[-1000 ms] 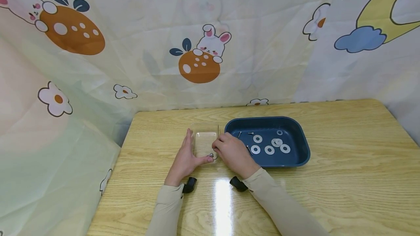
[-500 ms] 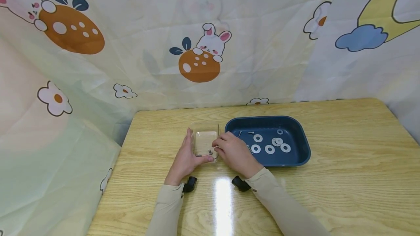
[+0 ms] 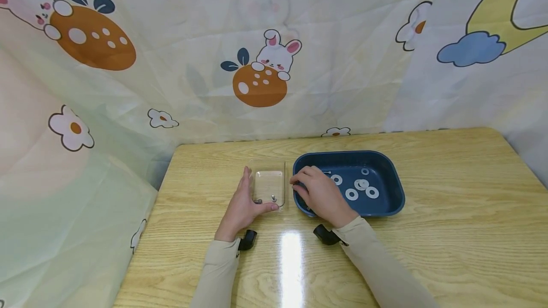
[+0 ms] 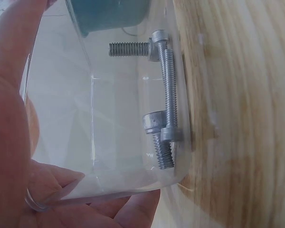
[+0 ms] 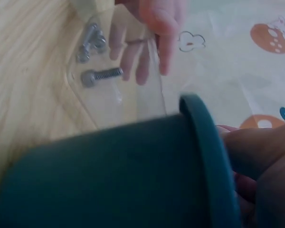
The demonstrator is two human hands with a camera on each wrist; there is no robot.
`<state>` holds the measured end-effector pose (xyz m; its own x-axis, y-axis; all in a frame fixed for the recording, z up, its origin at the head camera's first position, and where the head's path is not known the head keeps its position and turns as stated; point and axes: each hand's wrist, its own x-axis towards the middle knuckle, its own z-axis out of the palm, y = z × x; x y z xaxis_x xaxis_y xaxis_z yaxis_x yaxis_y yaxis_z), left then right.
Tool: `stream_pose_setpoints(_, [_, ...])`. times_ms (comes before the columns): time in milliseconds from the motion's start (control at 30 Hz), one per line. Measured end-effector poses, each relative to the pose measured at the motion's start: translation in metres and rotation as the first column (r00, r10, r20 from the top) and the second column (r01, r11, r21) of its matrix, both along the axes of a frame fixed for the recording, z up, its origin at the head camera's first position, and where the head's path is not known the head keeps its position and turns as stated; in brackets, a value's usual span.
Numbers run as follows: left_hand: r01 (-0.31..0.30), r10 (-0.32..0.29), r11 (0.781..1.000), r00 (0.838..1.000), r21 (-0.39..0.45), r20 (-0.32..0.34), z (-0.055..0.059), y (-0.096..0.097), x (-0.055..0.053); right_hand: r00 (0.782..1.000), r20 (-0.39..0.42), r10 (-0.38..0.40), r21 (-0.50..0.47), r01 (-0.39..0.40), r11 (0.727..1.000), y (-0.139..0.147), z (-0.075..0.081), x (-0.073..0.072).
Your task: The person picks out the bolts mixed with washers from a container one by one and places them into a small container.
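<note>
Right hand (image 3: 323, 196): swung rightward from the clear plastic box (image 3: 269, 182) to the left end of the blue tray (image 3: 342, 156) since the earlier frame; fingers bend at the left rim, and whether they hold anything cannot be told.
Sleeves: beige cuffs (image 3: 214, 270) reach in from the near side, a black camera (image 3: 247, 240) at each wrist.
Left hand (image 3: 241, 210): spread wide about the box's near-left corner, thumb along the near wall, fingers along the left.
Box contents: four socket-head bolts (image 4: 130, 49), two short and thick, two long and thin, gathered at the near end by the left thumb.
Table (image 3: 449, 203): wood-grain top, box at left, tray at right, a narrow gap between.
Tray contents: flat white washers (image 3: 352, 199) right of the hand, two overlapping; the floor beneath the hand is hidden.
Loose bolt (image 3: 327, 172): toward the tray's far wall, just right of the right hand's knuckles, long axis running left to right; the right hand is nearer.
Backdrop: rabbit-print cloth (image 3: 364, 60) hangs beyond the far edge.
</note>
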<state>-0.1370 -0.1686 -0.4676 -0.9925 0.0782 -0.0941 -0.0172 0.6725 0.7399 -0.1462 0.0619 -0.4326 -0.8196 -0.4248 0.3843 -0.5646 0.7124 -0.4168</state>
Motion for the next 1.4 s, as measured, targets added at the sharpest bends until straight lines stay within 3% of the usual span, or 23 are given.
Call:
stream_pose_setpoints(367, [0.002,-0.002,1.0,1.0,-0.009,-0.007,0.0,0.0,0.0,0.998,0.063,-0.021,-0.05,0.024,0.998,0.015,-0.002,-0.001])
stream_pose_setpoints(767, [0.005,-0.005,1.0,1.0,-0.017,-0.01,0.0,0.0,0.001,0.992,0.122,-0.003,-0.013,0.005,1.0,0.021,-0.002,-0.001])
stream_pose_setpoints(1400, [0.003,-0.004,1.0,1.0,-0.009,-0.014,0.0,-0.001,0.001,0.944,0.326,0.049,0.032,-0.063,0.997,0.027,-0.014,-0.008])
